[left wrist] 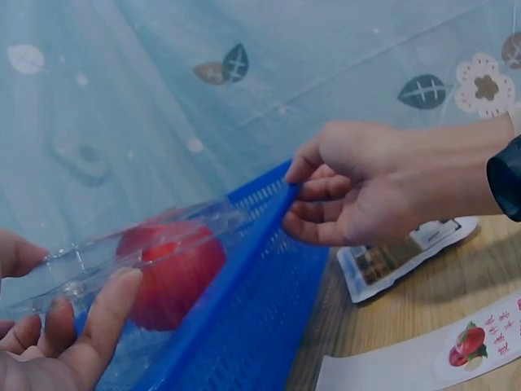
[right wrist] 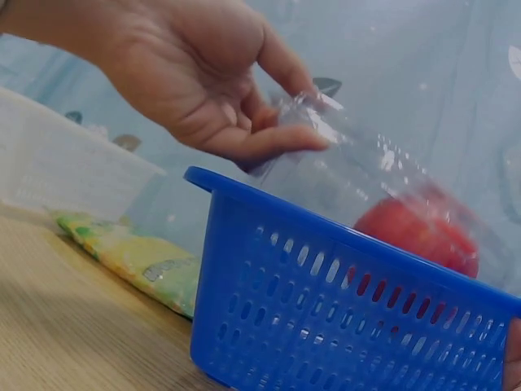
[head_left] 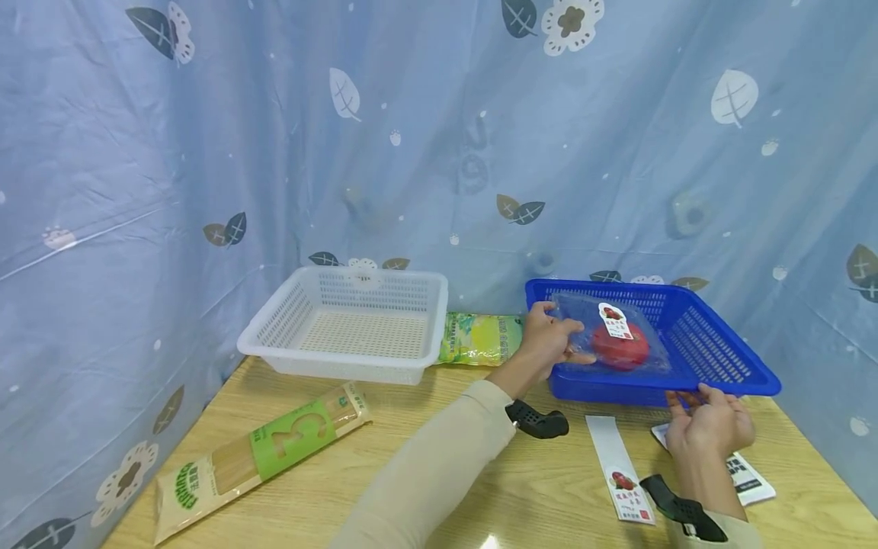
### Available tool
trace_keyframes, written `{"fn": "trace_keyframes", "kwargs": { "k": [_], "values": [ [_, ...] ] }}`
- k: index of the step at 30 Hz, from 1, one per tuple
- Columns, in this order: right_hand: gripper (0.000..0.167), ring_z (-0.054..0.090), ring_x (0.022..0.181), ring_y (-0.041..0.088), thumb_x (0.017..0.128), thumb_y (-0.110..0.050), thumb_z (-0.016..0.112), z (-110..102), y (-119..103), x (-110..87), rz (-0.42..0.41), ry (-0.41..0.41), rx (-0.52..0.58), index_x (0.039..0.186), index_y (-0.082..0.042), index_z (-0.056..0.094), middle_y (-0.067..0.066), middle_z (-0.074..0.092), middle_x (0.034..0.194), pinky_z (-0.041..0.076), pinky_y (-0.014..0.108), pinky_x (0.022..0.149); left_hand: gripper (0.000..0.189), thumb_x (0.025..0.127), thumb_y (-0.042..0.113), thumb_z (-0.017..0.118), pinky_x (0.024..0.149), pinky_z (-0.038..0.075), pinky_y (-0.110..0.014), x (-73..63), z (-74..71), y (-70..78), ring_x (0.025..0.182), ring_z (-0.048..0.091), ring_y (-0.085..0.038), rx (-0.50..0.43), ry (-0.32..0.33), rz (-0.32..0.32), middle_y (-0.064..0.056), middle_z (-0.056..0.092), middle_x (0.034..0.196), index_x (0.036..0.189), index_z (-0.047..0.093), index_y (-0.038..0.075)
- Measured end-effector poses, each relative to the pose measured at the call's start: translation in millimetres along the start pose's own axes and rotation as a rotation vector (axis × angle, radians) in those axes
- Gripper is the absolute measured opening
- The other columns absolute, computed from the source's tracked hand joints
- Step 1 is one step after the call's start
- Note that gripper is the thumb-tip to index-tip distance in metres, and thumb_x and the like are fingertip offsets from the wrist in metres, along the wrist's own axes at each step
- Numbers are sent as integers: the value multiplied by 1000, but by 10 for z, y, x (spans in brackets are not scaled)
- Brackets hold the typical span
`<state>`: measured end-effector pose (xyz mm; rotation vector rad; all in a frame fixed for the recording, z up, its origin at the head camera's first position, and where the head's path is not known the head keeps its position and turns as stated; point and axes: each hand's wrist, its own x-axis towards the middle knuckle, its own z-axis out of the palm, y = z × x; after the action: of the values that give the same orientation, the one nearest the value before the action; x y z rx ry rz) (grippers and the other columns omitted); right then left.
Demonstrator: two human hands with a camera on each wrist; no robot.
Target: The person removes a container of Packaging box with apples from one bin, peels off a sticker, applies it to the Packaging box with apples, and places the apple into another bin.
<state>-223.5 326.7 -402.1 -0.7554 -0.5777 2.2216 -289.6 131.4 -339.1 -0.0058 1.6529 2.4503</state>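
In the head view my left hand (head_left: 547,337) pinches the edge of a clear plastic bag (head_left: 583,309) over the blue basket (head_left: 730,347). Inside the bag lies a red round fruit (head_left: 620,348), and a white sticker (head_left: 616,320) with a fruit picture is on top. The right wrist view shows the bag's gathered end (right wrist: 313,110) between thumb and fingers, the fruit low behind the basket's wall. My right hand (head_left: 713,425) grips the basket's front rim near its right corner; its curled fingers (left wrist: 313,216) show in the left wrist view.
A white basket (head_left: 343,366) stands at the back left. Between the baskets lies a yellow-green packet (head_left: 480,339). A noodle pack (head_left: 261,457) rests at front left. Before the blue basket lie a label strip (head_left: 617,465) and a white-edged packet (head_left: 751,479). A curtain hangs behind.
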Motion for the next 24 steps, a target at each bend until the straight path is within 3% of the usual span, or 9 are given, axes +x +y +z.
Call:
{"fn": "trace_keyframes", "kwargs": {
  "k": [3, 6, 9, 13, 17, 20, 24],
  "values": [
    [20, 50, 57, 22, 98, 0, 59, 9, 6, -13, -2, 6, -5, 87, -8, 44, 5, 48, 88, 54, 34, 57, 55, 92, -5, 65, 47, 57, -32, 11, 26, -26, 43, 37, -14, 36, 22, -18, -13, 52, 101, 141, 45, 11],
    [19, 51, 58, 22, 98, 0, 58, 9, 6, -17, -5, 3, -8, 88, -8, 44, 5, 48, 89, 53, 34, 56, 56, 93, -6, 63, 49, 59, -34, 16, 41, -52, 41, 35, -15, 50, 29, -31, -15, 51, 103, 142, 43, 10],
    [20, 51, 57, 22, 98, 0, 59, 5, 1, -11, -8, -4, -1, 88, -8, 44, 5, 50, 85, 53, 34, 55, 57, 92, -7, 63, 57, 62, -42, 17, 57, -64, 39, 31, -14, 60, 25, -36, -13, 50, 93, 143, 42, 10],
    [20, 52, 57, 22, 97, 0, 59, 5, -14, -7, -15, -10, 2, 88, -8, 44, 5, 51, 80, 54, 34, 55, 63, 92, -7, 63, 59, 62, -44, 21, 87, -52, 38, 30, -14, 123, 9, -53, -10, 47, 76, 147, 38, 9],
    [20, 52, 58, 22, 97, 1, 59, 3, -13, -9, -17, -7, -7, 89, -8, 44, 5, 51, 83, 54, 34, 55, 63, 92, -8, 64, 57, 62, -42, 22, 130, -6, 40, 32, -14, 234, 17, -79, -12, 50, 87, 148, 38, 4],
    [20, 51, 58, 22, 97, 1, 60, 0, -6, -15, -15, -7, -7, 89, -8, 44, 5, 50, 85, 54, 34, 56, 49, 90, -7, 67, 56, 62, -39, 17, 159, 42, 41, 38, -16, 318, 54, -92, -16, 51, 93, 136, 49, -3],
    [19, 52, 58, 22, 97, 2, 60, 6, 5, -16, -24, -13, -8, 89, -8, 45, 5, 52, 81, 54, 34, 56, 23, 85, 0, 77, 47, 59, -33, 31, 162, 82, 43, 53, -19, 518, 129, -83, -16, 55, 87, 102, 62, -1]
  ]
}}
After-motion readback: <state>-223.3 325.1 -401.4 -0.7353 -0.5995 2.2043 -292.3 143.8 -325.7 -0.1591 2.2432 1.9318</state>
